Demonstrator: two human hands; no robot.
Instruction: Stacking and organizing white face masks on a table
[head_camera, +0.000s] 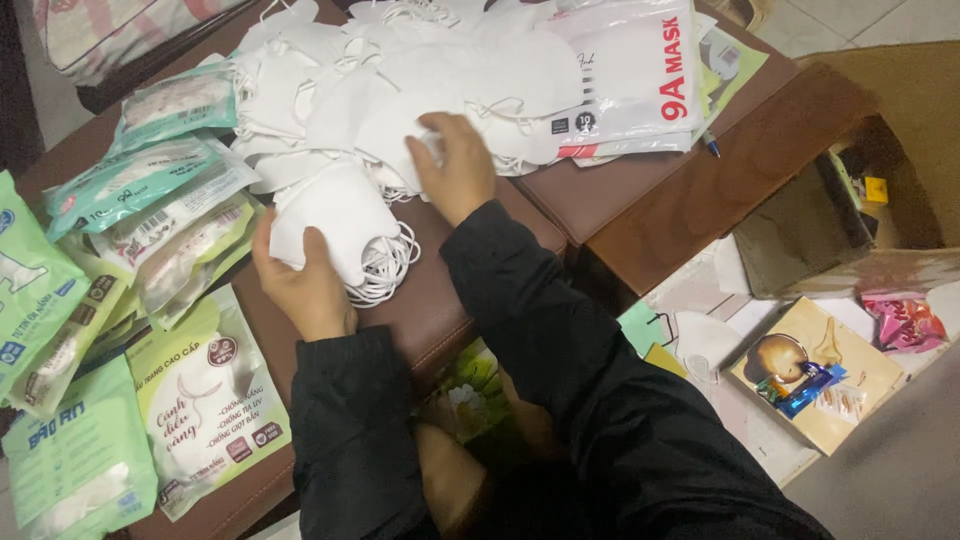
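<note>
A: Left hand?

B: Closed around a small stack of white masks, thumb on top, fingers hidden underneath. The stack rests on the brown tabletop, ear loops spilling off its right side.

A: Right hand?

B: Curled, fingertips pinching one mask at the near edge of the loose mask pile. Grip looks light, thumb hidden, so how tight it is cannot be told.

A: Where is the pile?

B: At the far side of the tabletop, just beyond the stack, touching a flat white mask packet on its right.

A: How do the masks handle?

B: Judging by looks: very light, soft, thin cloth, they fold and slide on each other. Loops likely tangle and drag neighbours along. Best taken by the body of the mask, flat between thumb and fingers, not by the loops. Stack wants an even squeeze or it fans out.

A: Anything else around?

B: Green and white sealed packets on the left side, cardboard box on the floor at right, small picture box near it.
</note>
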